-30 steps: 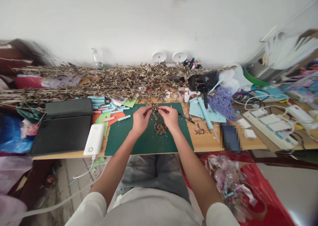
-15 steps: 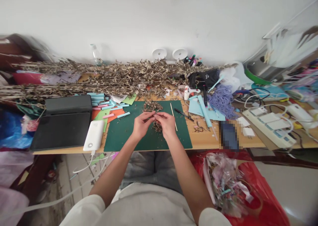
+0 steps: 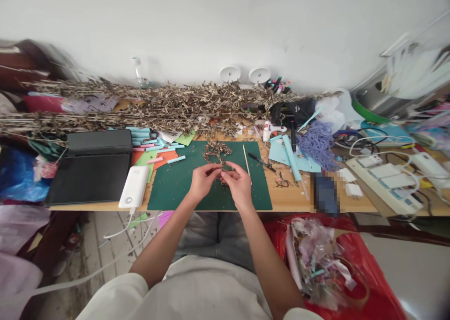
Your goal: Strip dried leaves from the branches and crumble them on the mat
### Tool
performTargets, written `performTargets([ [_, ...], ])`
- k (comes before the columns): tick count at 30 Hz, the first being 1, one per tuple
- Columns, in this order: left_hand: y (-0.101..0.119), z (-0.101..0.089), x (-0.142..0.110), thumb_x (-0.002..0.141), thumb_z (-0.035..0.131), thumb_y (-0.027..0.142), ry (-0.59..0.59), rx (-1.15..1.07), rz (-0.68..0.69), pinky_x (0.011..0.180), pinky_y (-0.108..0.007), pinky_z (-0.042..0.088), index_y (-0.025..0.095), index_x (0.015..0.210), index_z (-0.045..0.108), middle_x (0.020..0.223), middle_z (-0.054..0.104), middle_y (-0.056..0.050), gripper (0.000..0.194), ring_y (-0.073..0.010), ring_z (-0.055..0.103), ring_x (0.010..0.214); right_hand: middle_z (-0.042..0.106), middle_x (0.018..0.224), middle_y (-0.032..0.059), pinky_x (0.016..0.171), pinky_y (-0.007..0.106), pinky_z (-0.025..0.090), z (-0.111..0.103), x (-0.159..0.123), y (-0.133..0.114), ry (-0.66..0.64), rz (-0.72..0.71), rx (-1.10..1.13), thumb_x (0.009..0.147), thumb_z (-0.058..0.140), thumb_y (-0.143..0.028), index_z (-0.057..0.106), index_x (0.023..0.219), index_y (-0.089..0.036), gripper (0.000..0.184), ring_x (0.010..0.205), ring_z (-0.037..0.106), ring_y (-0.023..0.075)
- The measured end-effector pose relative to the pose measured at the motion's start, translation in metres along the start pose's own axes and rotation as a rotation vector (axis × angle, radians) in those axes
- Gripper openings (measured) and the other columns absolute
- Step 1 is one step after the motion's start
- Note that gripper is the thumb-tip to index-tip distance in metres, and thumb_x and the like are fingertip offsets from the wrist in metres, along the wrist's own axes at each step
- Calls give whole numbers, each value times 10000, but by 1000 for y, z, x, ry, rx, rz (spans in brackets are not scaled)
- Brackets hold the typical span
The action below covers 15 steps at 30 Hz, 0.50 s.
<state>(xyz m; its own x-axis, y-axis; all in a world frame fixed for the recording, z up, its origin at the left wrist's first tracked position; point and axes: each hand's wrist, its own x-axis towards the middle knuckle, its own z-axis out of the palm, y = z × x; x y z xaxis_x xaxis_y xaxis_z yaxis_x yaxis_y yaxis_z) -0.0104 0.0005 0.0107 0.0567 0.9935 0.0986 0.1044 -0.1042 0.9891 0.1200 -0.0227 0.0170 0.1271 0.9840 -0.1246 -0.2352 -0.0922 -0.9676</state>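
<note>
A dried, leafy plant strand (image 3: 217, 149) lies curled on the green cutting mat (image 3: 172, 189), its lower part running down between my hands. My left hand (image 3: 203, 182) pinches it with thumb and forefinger from the left. Opposite, my right hand (image 3: 239, 183) grips the same strand between thumb and fingers, the forefinger partly raised. The two sets of fingertips almost meet and hide the exact spot they hold. To the right on the mat are a thin pale stick (image 3: 247, 163) and a black pen (image 3: 262, 161). Small leaf crumbs are scattered about.
Long bundles of dried stalks (image 3: 197, 104) run along the back. On the left are a black tablet case (image 3: 87, 177), a white power bank (image 3: 133, 186) and blue paper rolls. Rightward are purple yarn (image 3: 318, 144), a glue gun (image 3: 272, 130), a power strip (image 3: 386, 184) and a red bag (image 3: 372, 273) below.
My hands have shifted slightly down toward me, and the right forefinger has lifted. More of the dried strand shows above the fingers. The camera view has moved a little.
</note>
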Motion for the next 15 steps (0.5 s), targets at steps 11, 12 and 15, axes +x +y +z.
performTargets([
  [11, 5, -4, -9, 746, 739, 329, -12, -3, 10, 768, -288, 528, 185, 903, 768, 901, 748, -64, 215, -189, 679, 816, 730, 726, 30, 608, 299, 564, -10, 0, 0, -6, -62, -125, 755, 678, -350, 747, 870, -185, 213, 617, 670, 172],
  [12, 5, -4, -10, 759, 726, 336, 6, 16, 20, 748, -281, 525, 185, 888, 768, 884, 747, -62, 203, -184, 675, 798, 737, 756, 37, 623, 305, 568, -12, 0, -1, -31, -59, -149, 760, 671, -349, 748, 888, -185, 222, 638, 678, 178],
  [15, 5, -1, -11, 772, 705, 353, 28, -5, -31, 655, -256, 511, 173, 867, 761, 803, 736, -49, 211, -159, 647, 691, 739, 832, 51, 669, 312, 573, -13, -3, -5, -26, -141, -281, 783, 651, -333, 745, 897, -190, 206, 690, 688, 186],
])
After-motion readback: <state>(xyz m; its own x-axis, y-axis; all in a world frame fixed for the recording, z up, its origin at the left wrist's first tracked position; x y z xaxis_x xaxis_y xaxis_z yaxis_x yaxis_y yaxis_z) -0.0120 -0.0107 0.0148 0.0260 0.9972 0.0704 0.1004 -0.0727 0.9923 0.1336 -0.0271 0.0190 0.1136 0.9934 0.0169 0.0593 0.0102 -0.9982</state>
